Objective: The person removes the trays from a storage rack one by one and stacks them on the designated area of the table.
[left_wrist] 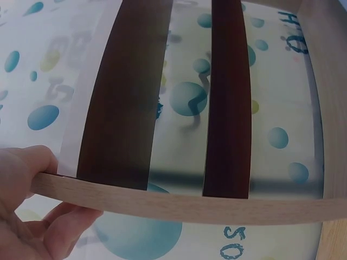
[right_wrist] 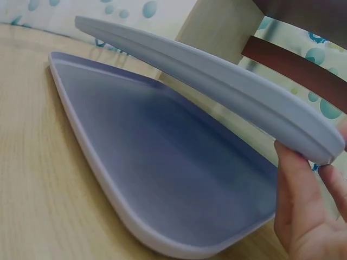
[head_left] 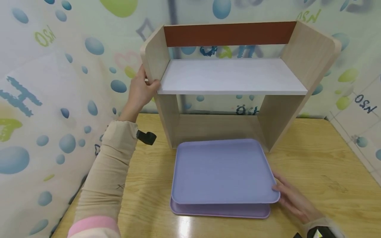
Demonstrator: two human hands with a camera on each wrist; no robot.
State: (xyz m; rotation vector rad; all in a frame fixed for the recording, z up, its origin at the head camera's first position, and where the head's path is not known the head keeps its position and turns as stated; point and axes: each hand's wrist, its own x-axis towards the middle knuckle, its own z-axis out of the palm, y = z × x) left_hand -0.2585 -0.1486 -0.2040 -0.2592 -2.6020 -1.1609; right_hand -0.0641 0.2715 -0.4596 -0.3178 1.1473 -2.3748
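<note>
My left hand [head_left: 140, 88] grips the left side panel of a small wooden shelf unit [head_left: 312, 56], at the height of its white middle board [head_left: 232, 76]. In the left wrist view, thumb and fingers lie on either side of the panel's edge [left_wrist: 179, 206]. My right hand [head_left: 294, 198] pinches the right rim of a light purple tray [head_left: 223, 172], which is raised off a second purple tray [head_left: 220, 210]. The right wrist view shows the upper tray [right_wrist: 217, 81] tilted above the lower tray [right_wrist: 157, 157], which lies flat on the table with nothing in it.
The wooden table [head_left: 321, 165] carries the shelf unit at its back. A brown-red rail [head_left: 232, 34] spans the unit's top. A printed cloth [head_left: 59, 82] with blue drops hangs behind and at both sides.
</note>
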